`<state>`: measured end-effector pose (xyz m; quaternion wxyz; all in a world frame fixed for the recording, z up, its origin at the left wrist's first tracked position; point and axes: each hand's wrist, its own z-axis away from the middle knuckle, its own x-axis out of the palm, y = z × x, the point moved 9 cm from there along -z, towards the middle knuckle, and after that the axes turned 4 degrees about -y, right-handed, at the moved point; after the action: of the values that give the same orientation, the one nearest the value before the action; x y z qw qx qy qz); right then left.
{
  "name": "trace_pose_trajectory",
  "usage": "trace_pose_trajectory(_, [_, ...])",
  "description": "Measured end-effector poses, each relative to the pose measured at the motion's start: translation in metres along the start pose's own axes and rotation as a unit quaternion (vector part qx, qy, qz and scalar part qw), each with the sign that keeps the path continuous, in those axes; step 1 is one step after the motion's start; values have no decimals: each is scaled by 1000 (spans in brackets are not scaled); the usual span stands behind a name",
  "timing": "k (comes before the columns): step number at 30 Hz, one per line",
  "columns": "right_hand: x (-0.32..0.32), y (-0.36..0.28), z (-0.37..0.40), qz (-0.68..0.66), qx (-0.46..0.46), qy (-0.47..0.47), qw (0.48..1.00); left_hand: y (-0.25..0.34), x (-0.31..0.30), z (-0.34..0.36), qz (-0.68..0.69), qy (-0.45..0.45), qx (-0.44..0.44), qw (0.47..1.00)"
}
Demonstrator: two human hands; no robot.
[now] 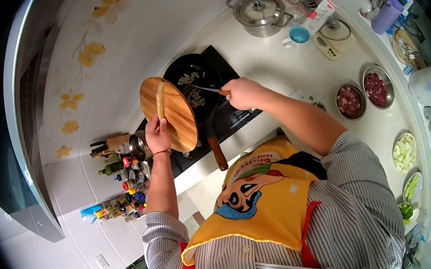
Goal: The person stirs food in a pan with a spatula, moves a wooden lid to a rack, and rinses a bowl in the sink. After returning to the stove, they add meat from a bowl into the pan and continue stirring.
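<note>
My left hand (158,136) is closed around the bar handle of a round wooden lid (180,125). The lid is tilted up on edge at the left side of a black wok (210,73), partly covering it from view. Closed on a brown handle, my right hand (245,93) holds a metal spatula (206,88) that reaches into the wok. Pale chopped pieces (188,78) lie in the wok around the spatula's end. The wok's wooden handle (217,153) points toward my body, over the black stove (235,119).
Bottles and jars (130,175) stand left of the stove beside a small metal pot (139,145). A lidded steel pot (259,14) sits behind right. Bowls of raw meat (350,101) and a plate of cut vegetables (404,152) line the right counter, near a kitchen scale (328,46).
</note>
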<state>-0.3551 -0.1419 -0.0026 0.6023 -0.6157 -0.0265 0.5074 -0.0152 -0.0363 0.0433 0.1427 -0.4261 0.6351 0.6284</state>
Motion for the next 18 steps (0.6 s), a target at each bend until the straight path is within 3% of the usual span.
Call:
trace_pose_trajectory(2, [4, 6, -1, 0, 9, -12, 1000, 1, -1, 5, -11, 0, -2, 1000])
trace_pose_trajectory(4, [-3, 10, -4, -48, 1, 88, 995, -5, 0, 4, 15, -6, -12, 1000])
trace_pose_trajectory(8, [26, 18, -15, -56, 3, 110, 992, -5, 3, 5, -2, -3, -15, 1000])
trace_pose_trajectory(12, [8, 2, 8, -49, 1, 37, 998, 0, 0, 3, -1, -2, -1, 1000])
trace_pose_trajectory(16, [-20, -4, 31, -24, 16, 53, 998, 2, 0, 4, 3, 0, 4, 1000])
trace_pose_trajectory(18, [-21, 4, 32, 0, 74, 37, 997, 1, 0, 2, 0, 1, 7, 1000])
